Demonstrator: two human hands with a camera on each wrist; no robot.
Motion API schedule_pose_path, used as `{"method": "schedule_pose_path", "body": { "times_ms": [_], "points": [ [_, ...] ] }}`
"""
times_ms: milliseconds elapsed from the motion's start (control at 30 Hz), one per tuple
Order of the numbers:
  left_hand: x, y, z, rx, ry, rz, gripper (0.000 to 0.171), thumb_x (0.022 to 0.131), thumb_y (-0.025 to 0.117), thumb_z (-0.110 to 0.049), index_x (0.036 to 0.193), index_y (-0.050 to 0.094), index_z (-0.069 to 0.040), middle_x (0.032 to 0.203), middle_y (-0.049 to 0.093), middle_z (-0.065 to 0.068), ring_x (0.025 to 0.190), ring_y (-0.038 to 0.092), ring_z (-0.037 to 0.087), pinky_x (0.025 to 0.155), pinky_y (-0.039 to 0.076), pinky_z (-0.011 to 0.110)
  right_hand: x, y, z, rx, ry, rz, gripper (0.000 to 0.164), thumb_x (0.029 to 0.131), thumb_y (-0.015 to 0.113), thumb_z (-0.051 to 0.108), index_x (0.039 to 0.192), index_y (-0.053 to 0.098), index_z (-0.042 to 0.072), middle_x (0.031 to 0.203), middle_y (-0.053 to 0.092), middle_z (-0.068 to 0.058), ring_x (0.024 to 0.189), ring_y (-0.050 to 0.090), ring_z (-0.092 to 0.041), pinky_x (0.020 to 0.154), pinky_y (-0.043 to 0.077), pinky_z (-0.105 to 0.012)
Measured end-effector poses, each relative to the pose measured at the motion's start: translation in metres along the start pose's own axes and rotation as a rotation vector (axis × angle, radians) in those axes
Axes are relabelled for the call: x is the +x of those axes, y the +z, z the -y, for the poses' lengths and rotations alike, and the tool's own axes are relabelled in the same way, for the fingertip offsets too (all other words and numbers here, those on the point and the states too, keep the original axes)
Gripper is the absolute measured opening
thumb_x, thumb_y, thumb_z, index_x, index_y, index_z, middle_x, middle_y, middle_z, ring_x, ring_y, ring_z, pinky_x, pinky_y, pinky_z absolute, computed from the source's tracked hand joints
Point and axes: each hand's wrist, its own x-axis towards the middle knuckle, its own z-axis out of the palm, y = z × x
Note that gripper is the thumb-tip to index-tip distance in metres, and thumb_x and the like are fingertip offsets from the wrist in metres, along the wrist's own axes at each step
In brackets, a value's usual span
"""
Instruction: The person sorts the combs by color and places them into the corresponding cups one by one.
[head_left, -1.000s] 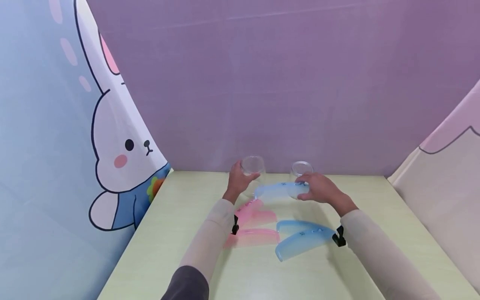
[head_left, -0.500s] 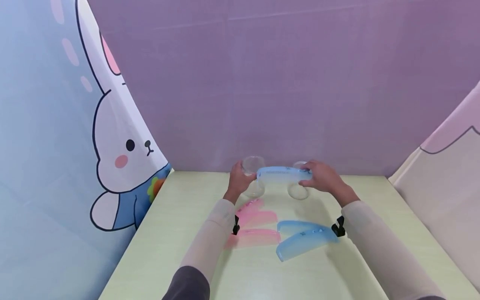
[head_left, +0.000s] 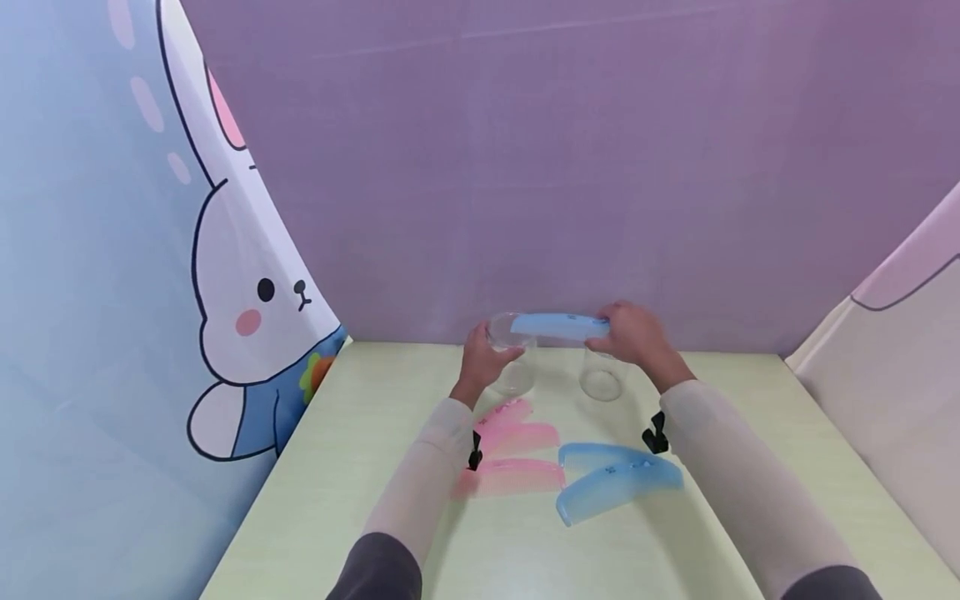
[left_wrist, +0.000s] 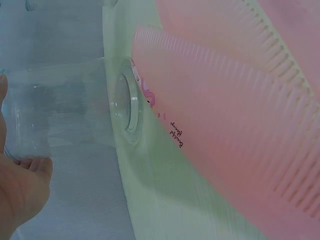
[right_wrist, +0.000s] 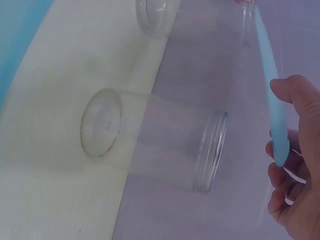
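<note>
My left hand [head_left: 483,360] holds a clear plastic jar [head_left: 516,381] around its upper part; the jar stands upright at the back of the table. My right hand [head_left: 636,340] pinches one end of a blue comb [head_left: 557,326] between thumb and fingers. Raised above the table, the comb lies nearly level, and its far end overlaps the left jar's mouth in the head view. Below the right hand stands a second clear jar [right_wrist: 165,140], lidless and with nothing inside. In the left wrist view the left hand's fingertips press the jar's side near the rim.
Several pink combs [head_left: 517,477] lie on the pale table [head_left: 495,550] in front of the left jar, close to the left forearm. Two overlapping blue combs [head_left: 618,490] lie to their right. A purple cloth [head_left: 555,167] hangs right behind the jars.
My right hand has lifted the blue comb from in front of the right jar up to rim height. My left hand stays at the left jar.
</note>
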Motion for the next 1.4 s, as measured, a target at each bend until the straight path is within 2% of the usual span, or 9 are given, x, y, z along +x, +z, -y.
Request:
{"method": "schedule_pose_path", "body": {
  "times_ms": [167, 367, 500, 600, 733, 1033, 1233, 1400],
  "points": [
    [0.0, 0.001, 0.002, -0.004, -0.011, 0.007, 0.089, 0.082, 0.085, -0.037, 0.151, 0.04, -0.003, 0.143, 0.053, 0.019, 0.13, 0.053, 0.036, 0.11, 0.046, 0.053, 0.005, 0.001, 0.01, 0.05, 0.034, -0.005, 0.063, 0.089, 0.072, 0.043, 0.132, 0.063, -0.002, 0.133, 0.062, -0.024, 0.119, 0.058, -0.04, 0.097, 0.051, -0.057],
    [0.002, 0.005, 0.003, 0.016, -0.006, 0.008, 0.088, 0.082, 0.085, -0.039, 0.15, 0.042, -0.003, 0.142, 0.054, 0.018, 0.129, 0.054, 0.034, 0.11, 0.046, 0.051, 0.014, 0.003, 0.018, 0.198, 0.053, -0.119, 0.064, 0.09, 0.076, 0.037, 0.137, 0.058, -0.004, 0.137, 0.058, -0.025, 0.125, 0.055, -0.041, 0.102, 0.049, -0.056],
    [0.002, 0.005, 0.001, 0.015, -0.006, 0.007, 0.088, 0.082, 0.086, -0.037, 0.15, 0.042, -0.002, 0.143, 0.054, 0.019, 0.13, 0.053, 0.035, 0.112, 0.044, 0.051, 0.016, 0.005, 0.019, 0.315, 0.037, -0.185, 0.062, 0.092, 0.076, 0.029, 0.14, 0.055, -0.003, 0.139, 0.056, -0.024, 0.12, 0.058, -0.04, 0.098, 0.052, -0.053],
    [0.001, 0.005, 0.001, 0.015, -0.008, 0.009, 0.091, 0.082, 0.086, -0.038, 0.151, 0.04, -0.003, 0.146, 0.052, 0.02, 0.132, 0.052, 0.036, 0.113, 0.043, 0.052, 0.013, 0.005, 0.02, 0.347, 0.01, -0.217, 0.057, 0.094, 0.074, 0.025, 0.14, 0.055, -0.004, 0.137, 0.056, -0.024, 0.114, 0.062, -0.039, 0.093, 0.054, -0.052],
    [-0.001, 0.004, 0.005, 0.028, -0.013, 0.011, 0.094, 0.082, 0.085, -0.04, 0.154, 0.037, -0.003, 0.148, 0.049, 0.021, 0.133, 0.051, 0.037, 0.112, 0.044, 0.052, 0.004, 0.007, 0.018, 0.342, -0.025, -0.224, 0.052, 0.095, 0.072, 0.023, 0.137, 0.057, -0.004, 0.134, 0.058, -0.024, 0.112, 0.063, -0.038, 0.093, 0.054, -0.052],
    [-0.003, -0.002, 0.007, 0.02, 0.004, -0.002, 0.091, 0.082, 0.086, -0.038, 0.152, 0.04, -0.001, 0.143, 0.053, 0.022, 0.13, 0.054, 0.038, 0.11, 0.046, 0.053, -0.022, 0.013, 0.008, 0.319, -0.068, -0.179, 0.045, 0.096, 0.07, 0.021, 0.134, 0.061, -0.001, 0.13, 0.062, -0.022, 0.107, 0.064, -0.037, 0.091, 0.054, -0.052],
    [-0.004, -0.001, 0.007, 0.001, 0.0, 0.011, 0.09, 0.083, 0.085, -0.038, 0.152, 0.04, -0.002, 0.144, 0.052, 0.021, 0.129, 0.053, 0.037, 0.11, 0.046, 0.053, -0.046, 0.024, -0.006, 0.275, -0.125, -0.132, 0.044, 0.093, 0.074, 0.018, 0.13, 0.064, -0.002, 0.119, 0.065, -0.019, 0.1, 0.064, -0.034, 0.086, 0.054, -0.05],
    [-0.001, -0.002, 0.008, 0.033, -0.005, 0.018, 0.092, 0.084, 0.084, -0.041, 0.153, 0.038, -0.002, 0.146, 0.051, 0.02, 0.132, 0.052, 0.036, 0.111, 0.045, 0.052, -0.067, 0.038, -0.018, 0.235, -0.186, -0.086, 0.041, 0.089, 0.078, 0.015, 0.124, 0.067, -0.002, 0.112, 0.069, -0.017, 0.096, 0.067, -0.031, 0.083, 0.057, -0.048]
  ]
}}
